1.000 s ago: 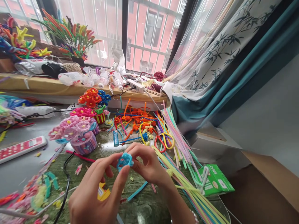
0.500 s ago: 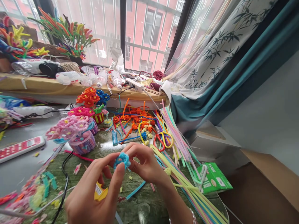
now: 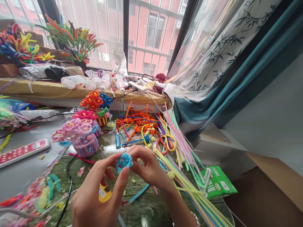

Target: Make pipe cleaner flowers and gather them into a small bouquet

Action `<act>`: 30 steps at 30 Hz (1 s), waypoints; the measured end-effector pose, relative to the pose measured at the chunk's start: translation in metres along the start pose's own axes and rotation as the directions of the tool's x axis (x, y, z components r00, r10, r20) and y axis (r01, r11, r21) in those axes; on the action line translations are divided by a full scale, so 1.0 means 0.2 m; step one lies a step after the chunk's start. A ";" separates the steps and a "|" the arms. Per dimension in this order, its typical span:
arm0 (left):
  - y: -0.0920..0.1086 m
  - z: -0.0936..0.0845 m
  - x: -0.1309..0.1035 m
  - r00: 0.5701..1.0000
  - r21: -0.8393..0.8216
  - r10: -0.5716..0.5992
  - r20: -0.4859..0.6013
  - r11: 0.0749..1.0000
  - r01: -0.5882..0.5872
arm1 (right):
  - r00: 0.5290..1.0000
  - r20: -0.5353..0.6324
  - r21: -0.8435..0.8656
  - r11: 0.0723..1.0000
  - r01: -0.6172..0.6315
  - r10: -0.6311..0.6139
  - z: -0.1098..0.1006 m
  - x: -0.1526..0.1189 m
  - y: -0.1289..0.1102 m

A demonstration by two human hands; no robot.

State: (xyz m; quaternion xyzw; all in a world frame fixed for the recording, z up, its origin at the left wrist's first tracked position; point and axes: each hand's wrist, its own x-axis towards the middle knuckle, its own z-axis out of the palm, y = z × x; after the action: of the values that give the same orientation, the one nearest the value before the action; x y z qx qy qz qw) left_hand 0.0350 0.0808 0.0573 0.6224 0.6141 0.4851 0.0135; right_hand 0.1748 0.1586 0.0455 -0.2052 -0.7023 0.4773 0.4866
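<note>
Head camera view, looking down at a dark green, mottled tabletop (image 3: 146, 209): the small light-blue, fuzzy looped flower (image 3: 126, 160) had just been adjusted slightly between two bare hands, and the left thumb lay farther right along its lower edge, leaving more of the lower-left loops showing. That suggested fine shaping by feel, with the flower probably still being worked rather than finished. The left hand (image 3: 91, 192) was pinched on it, index finger at the upper left and thumb below; the right hand (image 3: 148, 167) had its thumb and index finger closed on the right edge. The flower was raised above the table, in the middle of the view. Compared with half a second earlier, the whole scene sat a touch farther right and lower, most likely because the head had moved; both hands kept their grip, and the surrounding things stayed put. Beyond the hands lay a slim blue lighter (image 3: 117, 141), scissors with one red and one yellow handle (image 3: 163, 136) and scattered orange fuzzy stems (image 3: 137, 121). To the left stood a purple striped pot (image 3: 86, 147) of pink fuzzy blossoms.
</note>
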 end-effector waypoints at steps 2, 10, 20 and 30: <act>0.00 0.00 0.00 0.999 0.037 0.044 -0.006 0.998 -0.043 | 1.000 -0.010 0.003 1.000 -0.003 0.003 0.00 0.00 0.00; 0.04 0.01 0.00 0.993 0.102 0.111 -0.052 0.989 -0.105 | 1.000 -0.027 0.057 0.998 0.010 -0.008 0.01 -0.01 0.02; 0.05 0.02 -0.01 0.982 0.101 0.180 -0.050 0.979 -0.175 | 1.000 0.005 0.379 0.925 -0.003 0.002 0.01 -0.01 0.08; 0.07 0.01 0.00 0.970 0.103 0.235 -0.061 0.968 -0.228 | 0.999 0.010 0.445 0.895 -0.037 0.036 0.04 -0.01 0.10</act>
State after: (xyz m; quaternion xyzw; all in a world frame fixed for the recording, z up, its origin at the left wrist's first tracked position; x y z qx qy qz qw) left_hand 0.0475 0.0782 0.0647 0.6718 0.5597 0.4758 -0.0953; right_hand 0.1650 0.1614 0.0269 -0.1012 -0.5712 0.6343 0.5111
